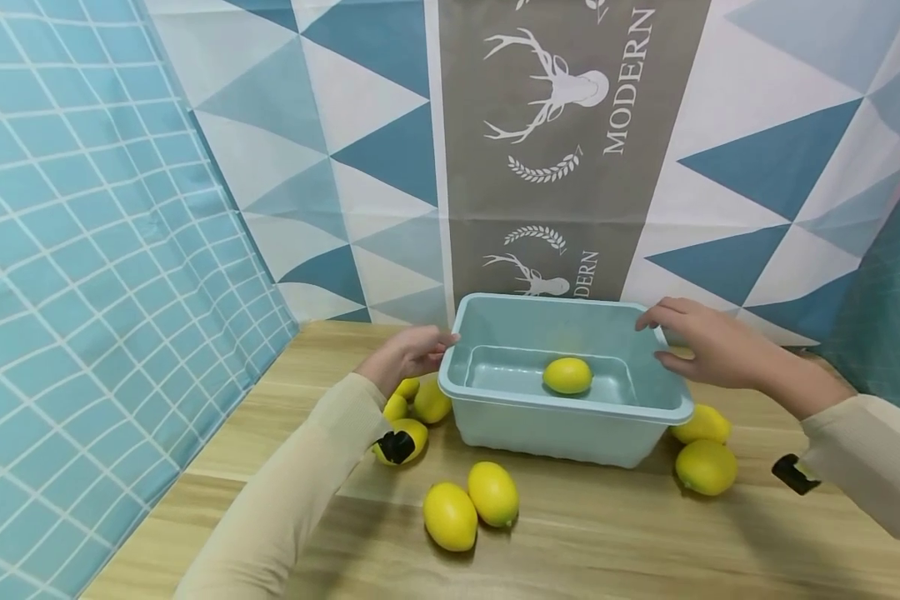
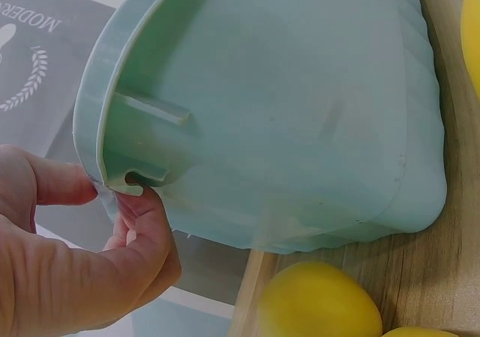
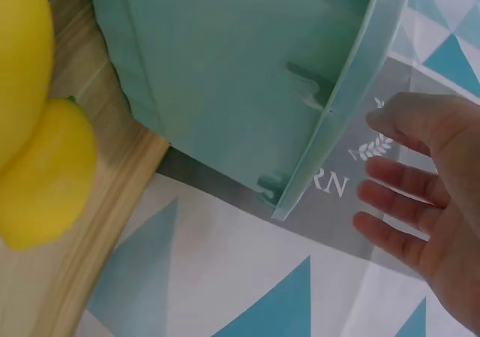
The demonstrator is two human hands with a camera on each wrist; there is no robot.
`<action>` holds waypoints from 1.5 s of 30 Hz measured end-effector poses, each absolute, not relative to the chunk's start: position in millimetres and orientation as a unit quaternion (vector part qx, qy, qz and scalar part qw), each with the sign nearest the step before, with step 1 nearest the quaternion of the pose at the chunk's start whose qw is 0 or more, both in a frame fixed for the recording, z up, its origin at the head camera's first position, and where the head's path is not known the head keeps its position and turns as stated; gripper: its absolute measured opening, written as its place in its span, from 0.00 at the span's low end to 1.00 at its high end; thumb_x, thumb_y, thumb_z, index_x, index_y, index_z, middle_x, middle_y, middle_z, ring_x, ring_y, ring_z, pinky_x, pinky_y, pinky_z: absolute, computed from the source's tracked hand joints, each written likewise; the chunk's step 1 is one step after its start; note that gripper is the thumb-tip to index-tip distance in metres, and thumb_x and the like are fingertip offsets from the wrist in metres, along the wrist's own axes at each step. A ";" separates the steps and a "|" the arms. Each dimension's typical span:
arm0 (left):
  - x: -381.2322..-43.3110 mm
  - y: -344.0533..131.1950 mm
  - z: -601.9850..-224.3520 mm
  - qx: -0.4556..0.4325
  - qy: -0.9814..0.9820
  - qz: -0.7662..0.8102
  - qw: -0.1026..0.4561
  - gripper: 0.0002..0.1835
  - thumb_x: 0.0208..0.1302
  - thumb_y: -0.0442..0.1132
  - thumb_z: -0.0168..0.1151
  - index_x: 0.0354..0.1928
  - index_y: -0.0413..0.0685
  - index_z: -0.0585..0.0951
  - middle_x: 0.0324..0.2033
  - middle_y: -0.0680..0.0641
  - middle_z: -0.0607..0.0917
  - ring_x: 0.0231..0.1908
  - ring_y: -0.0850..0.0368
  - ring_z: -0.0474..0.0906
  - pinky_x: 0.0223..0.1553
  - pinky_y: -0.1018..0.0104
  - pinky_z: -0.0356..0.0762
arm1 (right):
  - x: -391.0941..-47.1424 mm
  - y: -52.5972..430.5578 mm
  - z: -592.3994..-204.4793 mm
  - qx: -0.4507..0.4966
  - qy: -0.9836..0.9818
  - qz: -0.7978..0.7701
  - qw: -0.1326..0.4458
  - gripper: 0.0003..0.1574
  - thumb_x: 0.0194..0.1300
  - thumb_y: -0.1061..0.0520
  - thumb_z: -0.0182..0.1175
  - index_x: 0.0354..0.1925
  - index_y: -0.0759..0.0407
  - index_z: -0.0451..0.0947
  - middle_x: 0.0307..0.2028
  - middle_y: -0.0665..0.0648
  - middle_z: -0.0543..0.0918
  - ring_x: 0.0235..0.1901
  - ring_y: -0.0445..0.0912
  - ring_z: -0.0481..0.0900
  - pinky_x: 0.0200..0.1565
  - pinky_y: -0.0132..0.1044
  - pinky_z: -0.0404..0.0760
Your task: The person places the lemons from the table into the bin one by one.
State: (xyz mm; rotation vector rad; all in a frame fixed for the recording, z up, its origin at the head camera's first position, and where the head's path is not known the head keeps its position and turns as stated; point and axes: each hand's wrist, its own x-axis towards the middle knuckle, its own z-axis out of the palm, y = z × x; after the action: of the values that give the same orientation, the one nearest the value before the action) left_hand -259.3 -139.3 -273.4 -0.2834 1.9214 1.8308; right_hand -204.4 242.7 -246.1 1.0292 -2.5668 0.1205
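Observation:
A pale blue-green plastic basin (image 1: 547, 437) stands on the wooden table, with one lemon (image 1: 567, 376) lying on its floor. At the basin's left end, my left hand (image 1: 412, 354) pinches the rim between thumb and curled fingers, as the left wrist view shows closely. My right hand (image 1: 708, 346) hovers by the right end of the rim, fingers spread and loosely bent. In the right wrist view a gap separates that hand (image 3: 442, 179) from the basin wall (image 3: 217, 67), and nothing is held in it.
Several lemons (image 1: 431, 402) cluster left of the basin, partly behind my left wrist. Two lemons (image 1: 450, 517) sit in front of it, and two more (image 1: 707, 467) lie at its right. A patterned cloth (image 1: 390, 125) hangs behind the wooden table (image 1: 607, 542); blue checked cloth (image 1: 82, 250) borders the left.

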 end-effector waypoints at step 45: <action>-261.8 -139.5 -273.8 -0.113 0.688 0.676 0.237 0.26 0.69 0.34 0.53 0.66 0.37 0.61 0.63 0.37 0.68 0.59 0.48 0.69 0.65 0.61 0.71 | -157.3 309.5 -334.7 0.325 -0.920 0.041 0.216 0.29 0.36 0.57 0.78 0.41 0.50 0.79 0.38 0.43 0.82 0.38 0.44 0.80 0.38 0.40 0.83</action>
State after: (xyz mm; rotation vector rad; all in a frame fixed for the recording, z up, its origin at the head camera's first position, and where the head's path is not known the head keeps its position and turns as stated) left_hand -261.8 -139.5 -273.8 -0.3085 1.8862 1.8530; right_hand -157.3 309.5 -334.7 0.9023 -2.5497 0.1134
